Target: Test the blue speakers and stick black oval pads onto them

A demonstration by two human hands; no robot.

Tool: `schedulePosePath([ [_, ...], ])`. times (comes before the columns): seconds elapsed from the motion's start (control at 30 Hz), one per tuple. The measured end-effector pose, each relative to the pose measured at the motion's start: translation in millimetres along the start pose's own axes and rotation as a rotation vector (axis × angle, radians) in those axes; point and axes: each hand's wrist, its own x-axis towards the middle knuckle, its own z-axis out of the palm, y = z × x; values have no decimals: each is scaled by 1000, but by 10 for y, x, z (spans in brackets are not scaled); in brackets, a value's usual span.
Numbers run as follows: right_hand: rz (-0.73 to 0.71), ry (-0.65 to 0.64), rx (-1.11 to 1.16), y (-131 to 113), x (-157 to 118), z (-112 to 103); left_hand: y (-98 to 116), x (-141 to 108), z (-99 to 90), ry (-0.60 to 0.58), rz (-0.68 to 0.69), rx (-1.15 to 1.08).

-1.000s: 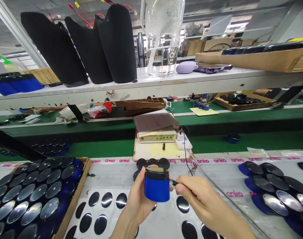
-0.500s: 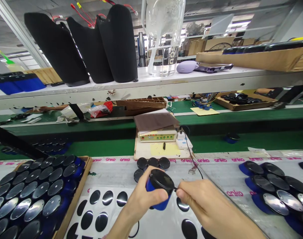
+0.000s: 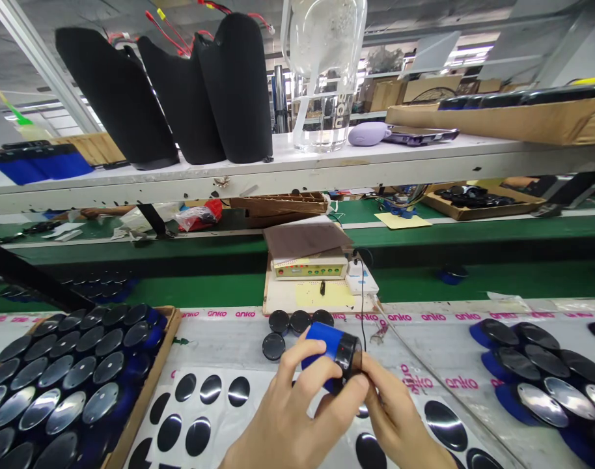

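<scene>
A blue cylinder with a black end (image 3: 329,345) lies tilted on its side in my left hand (image 3: 297,404), whose fingers wrap over it. Close against its black end, my right hand (image 3: 392,404) has its fingers pinched together. A thin black cable (image 3: 362,306) comes down from a white plug box (image 3: 362,279) to these fingertips; its tip is hidden there. Under my hands lies a white sheet with round black stickers (image 3: 198,436). Just behind the held cylinder stand several small black round caps (image 3: 273,346).
To the left, a cardboard tray (image 3: 146,391) holds rows of blue and black cylinders. More cylinders (image 3: 546,355) stand at the right. Ahead, a small tester box (image 3: 310,268) sits on a board. Above, a shelf (image 3: 297,170) carries black sleeves (image 3: 236,91) and a clear jug (image 3: 321,117).
The cylinder has been turned from upright onto its side, its black end now facing right. My left hand has rolled over it, and my right hand has shifted slightly left, against that end.
</scene>
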Motion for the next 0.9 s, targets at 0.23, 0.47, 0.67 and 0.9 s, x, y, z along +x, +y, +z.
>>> schedulePosePath([
  [0.23,-9,3,-109,110,-120,-74,-25,22,19,-102,-80,-101],
  [0.47,135,-250,-344,443,-402,72,-211,-494,649,-570,-450,-424],
  [0.67,567,113,-639,977,-703,-139,-514,-1093,1283,-480,-686,-268],
  [0.9,1123,764,-1013,1643,-1026,-1010,-610,-1156,1429,-357,-785,-247],
])
